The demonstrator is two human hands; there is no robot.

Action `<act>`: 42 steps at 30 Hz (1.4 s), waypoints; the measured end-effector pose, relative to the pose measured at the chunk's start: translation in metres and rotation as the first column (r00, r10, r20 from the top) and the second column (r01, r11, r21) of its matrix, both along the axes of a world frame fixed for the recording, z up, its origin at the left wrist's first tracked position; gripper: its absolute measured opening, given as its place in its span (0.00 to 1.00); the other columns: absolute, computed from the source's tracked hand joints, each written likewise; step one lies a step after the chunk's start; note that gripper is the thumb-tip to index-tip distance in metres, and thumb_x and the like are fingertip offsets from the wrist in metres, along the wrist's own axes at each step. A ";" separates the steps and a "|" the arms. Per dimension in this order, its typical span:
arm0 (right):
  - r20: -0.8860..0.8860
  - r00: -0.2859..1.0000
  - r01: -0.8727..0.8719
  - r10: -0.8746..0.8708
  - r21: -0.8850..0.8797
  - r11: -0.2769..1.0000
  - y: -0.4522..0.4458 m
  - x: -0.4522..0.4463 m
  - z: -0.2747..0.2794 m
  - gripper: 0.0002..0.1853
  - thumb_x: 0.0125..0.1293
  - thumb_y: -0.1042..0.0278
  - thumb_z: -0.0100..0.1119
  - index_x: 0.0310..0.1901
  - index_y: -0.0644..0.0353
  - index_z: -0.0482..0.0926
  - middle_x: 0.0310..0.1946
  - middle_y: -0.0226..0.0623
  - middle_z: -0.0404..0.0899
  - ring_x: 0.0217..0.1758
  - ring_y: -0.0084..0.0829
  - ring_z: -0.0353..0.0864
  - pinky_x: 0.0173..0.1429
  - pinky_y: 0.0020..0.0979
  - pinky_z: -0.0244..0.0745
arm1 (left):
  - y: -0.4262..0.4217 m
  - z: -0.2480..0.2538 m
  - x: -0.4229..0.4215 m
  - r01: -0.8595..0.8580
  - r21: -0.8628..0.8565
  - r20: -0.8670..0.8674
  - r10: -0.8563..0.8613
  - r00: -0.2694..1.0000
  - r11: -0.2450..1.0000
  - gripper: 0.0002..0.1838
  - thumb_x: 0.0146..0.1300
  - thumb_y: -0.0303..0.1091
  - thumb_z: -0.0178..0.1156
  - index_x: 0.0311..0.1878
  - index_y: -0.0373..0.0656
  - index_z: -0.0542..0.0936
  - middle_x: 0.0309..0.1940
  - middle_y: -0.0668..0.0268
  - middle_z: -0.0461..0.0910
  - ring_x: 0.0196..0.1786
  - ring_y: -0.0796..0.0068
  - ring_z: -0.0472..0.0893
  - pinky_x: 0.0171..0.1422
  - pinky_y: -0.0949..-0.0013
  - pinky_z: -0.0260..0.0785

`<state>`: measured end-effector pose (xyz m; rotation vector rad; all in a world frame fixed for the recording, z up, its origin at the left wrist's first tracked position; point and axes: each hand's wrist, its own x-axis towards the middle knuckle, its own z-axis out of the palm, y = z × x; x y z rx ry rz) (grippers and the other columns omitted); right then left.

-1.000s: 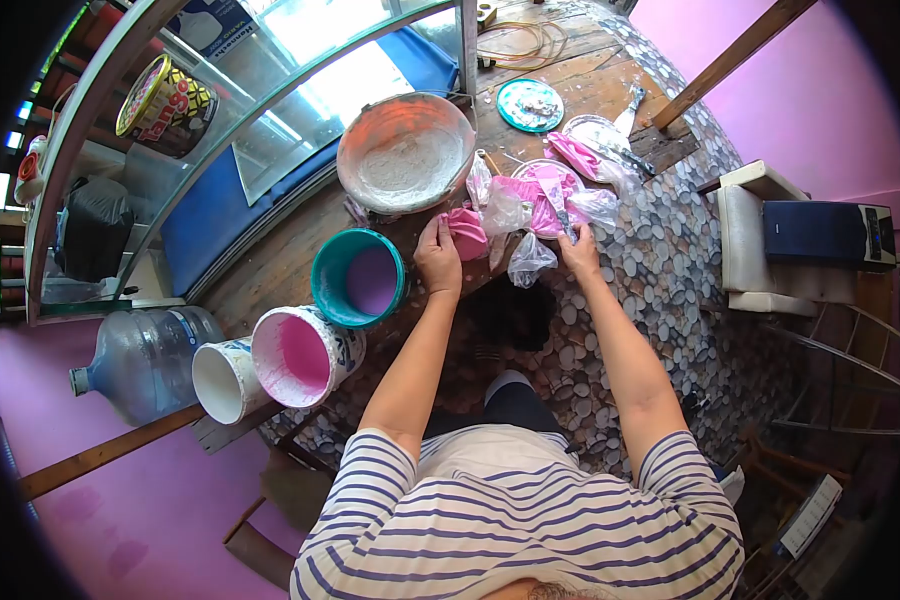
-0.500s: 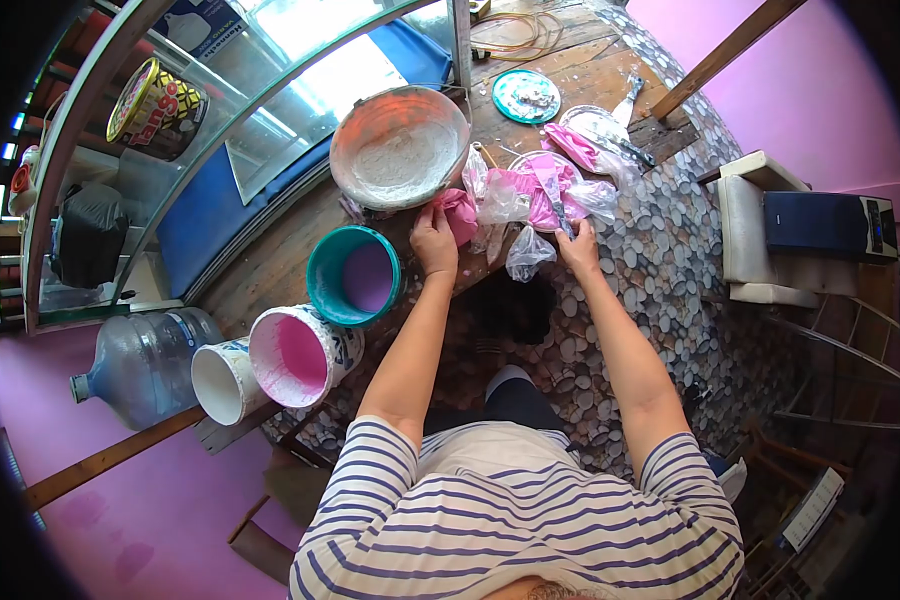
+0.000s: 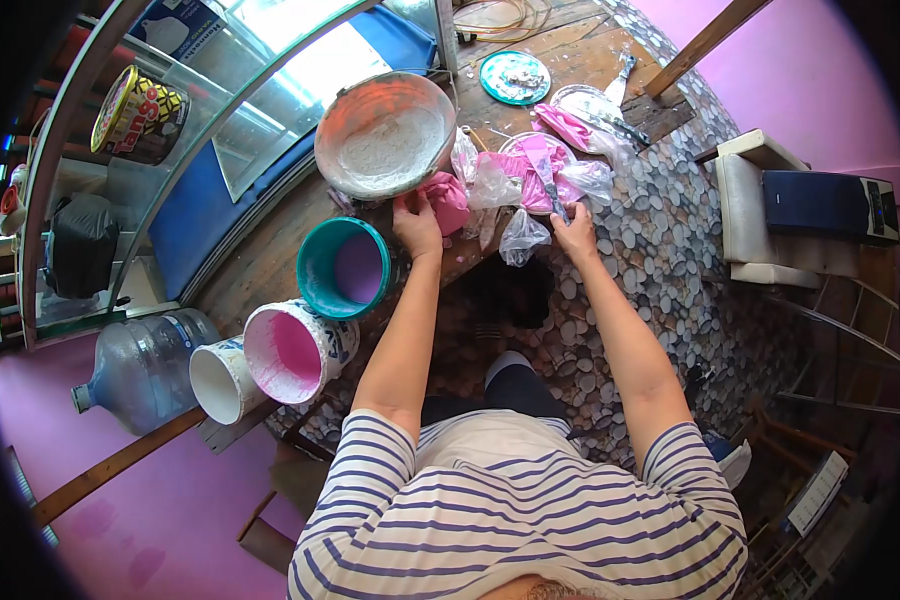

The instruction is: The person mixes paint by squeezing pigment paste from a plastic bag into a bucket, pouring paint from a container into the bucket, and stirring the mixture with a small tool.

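My right hand (image 3: 575, 234) is closed around the handle of a putty knife (image 3: 542, 166). Its pink-smeared blade points away from me, over a pink-covered round lid (image 3: 567, 160) with clear plastic bags (image 3: 522, 237) lying around it. At the lower rim of a large orange basin (image 3: 385, 140) with whitish residue inside, my left hand (image 3: 418, 228) has its fingers closed at the edge of a crumpled pink plastic bag (image 3: 447, 203). The fingertips are partly hidden there. Just left of that hand stands a teal bucket (image 3: 344, 267) with lilac paint inside.
Two white buckets (image 3: 286, 352), one pink inside, stand at the bench's near left end beside a large water bottle (image 3: 140, 365). Farther back lie a teal lid (image 3: 515, 77) with white paste and another scraper (image 3: 622, 80). A glass cabinet (image 3: 240, 130) borders the bench.
The view has shifted slightly, so the bench things appear a little farther up and left. Both hands keep nearly the same places beside the pink bag and on the putty knife.
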<state>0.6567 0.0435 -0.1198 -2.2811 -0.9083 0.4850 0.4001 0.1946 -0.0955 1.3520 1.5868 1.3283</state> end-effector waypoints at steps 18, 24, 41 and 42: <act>-0.104 0.994 -0.020 0.022 0.015 1.000 -0.002 0.001 0.005 0.28 0.60 0.54 0.70 0.56 0.64 0.74 0.53 0.53 0.77 0.59 0.51 0.77 0.65 0.44 0.72 | -0.026 0.027 0.001 0.101 -0.138 0.172 -0.077 0.982 0.985 0.15 0.69 0.31 0.67 0.50 0.35 0.74 0.34 0.63 0.84 0.29 0.78 0.84 0.27 0.74 0.74; -0.079 0.997 0.019 -0.022 -0.045 0.999 0.001 -0.006 0.007 0.29 0.61 0.53 0.70 0.57 0.64 0.72 0.55 0.56 0.76 0.61 0.53 0.75 0.67 0.44 0.70 | -0.051 0.044 -0.002 0.194 -0.130 0.210 -0.165 0.964 0.972 0.12 0.67 0.30 0.67 0.49 0.40 0.75 0.35 0.66 0.80 0.33 0.77 0.83 0.29 0.73 0.75; 0.110 0.962 -0.274 0.251 0.373 0.886 0.059 -0.128 0.095 0.10 0.66 0.65 0.65 0.45 0.60 0.80 0.35 0.38 0.80 0.37 0.36 0.83 0.46 0.38 0.78 | -0.170 0.077 -0.070 0.315 -0.224 0.141 -0.289 0.947 0.922 0.09 0.66 0.30 0.67 0.45 0.41 0.78 0.34 0.68 0.83 0.37 0.80 0.82 0.46 0.73 0.75; 0.014 0.966 -0.246 0.258 0.359 0.900 0.070 -0.140 0.095 0.10 0.66 0.66 0.64 0.45 0.60 0.80 0.36 0.40 0.80 0.39 0.38 0.83 0.48 0.39 0.78 | -0.177 0.071 -0.077 0.359 -0.268 0.122 -0.338 0.933 0.894 0.08 0.67 0.30 0.67 0.45 0.40 0.78 0.33 0.68 0.83 0.37 0.80 0.83 0.45 0.73 0.75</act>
